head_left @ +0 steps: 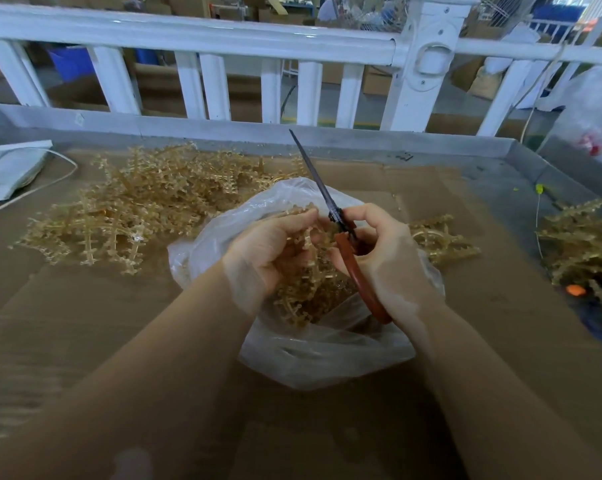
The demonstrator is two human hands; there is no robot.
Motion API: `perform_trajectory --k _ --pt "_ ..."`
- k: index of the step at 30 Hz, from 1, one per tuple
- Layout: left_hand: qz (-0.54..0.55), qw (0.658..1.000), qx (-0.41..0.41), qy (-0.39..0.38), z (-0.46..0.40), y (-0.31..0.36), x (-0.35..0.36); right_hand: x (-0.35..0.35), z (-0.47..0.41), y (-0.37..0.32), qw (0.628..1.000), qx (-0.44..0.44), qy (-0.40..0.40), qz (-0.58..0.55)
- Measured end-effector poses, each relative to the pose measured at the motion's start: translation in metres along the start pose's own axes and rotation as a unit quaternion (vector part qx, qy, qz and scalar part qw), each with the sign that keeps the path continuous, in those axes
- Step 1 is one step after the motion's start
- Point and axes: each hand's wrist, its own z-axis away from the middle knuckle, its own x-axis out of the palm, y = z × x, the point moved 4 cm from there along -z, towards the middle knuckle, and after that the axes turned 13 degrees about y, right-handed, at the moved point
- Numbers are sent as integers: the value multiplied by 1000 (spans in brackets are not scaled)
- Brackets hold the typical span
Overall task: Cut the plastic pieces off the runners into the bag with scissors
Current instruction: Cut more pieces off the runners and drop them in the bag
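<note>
A clear plastic bag (322, 355) lies open on the cardboard in the middle, with tan plastic pieces inside. My left hand (268, 244) grips a tan runner (301, 213) over the bag's mouth. My right hand (382, 251) holds red-handled scissors (358, 271); their dark blades are together and point up and away. The two hands are close together above the bag.
A big heap of tan runners (137, 209) lies at the back left. More runners (441, 240) sit right of the bag and another heap (583, 244) at the right edge. Brown cardboard (85, 323) covers the table. A white railing (223, 81) stands behind.
</note>
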Motion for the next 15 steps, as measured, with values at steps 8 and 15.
perform_trajectory --k 8,15 --pt "101 993 -3 56 -8 -6 -5 -3 -3 8 1000 12 9 13" --pt "108 993 41 22 -14 -10 -6 -8 -6 19 996 13 47 75"
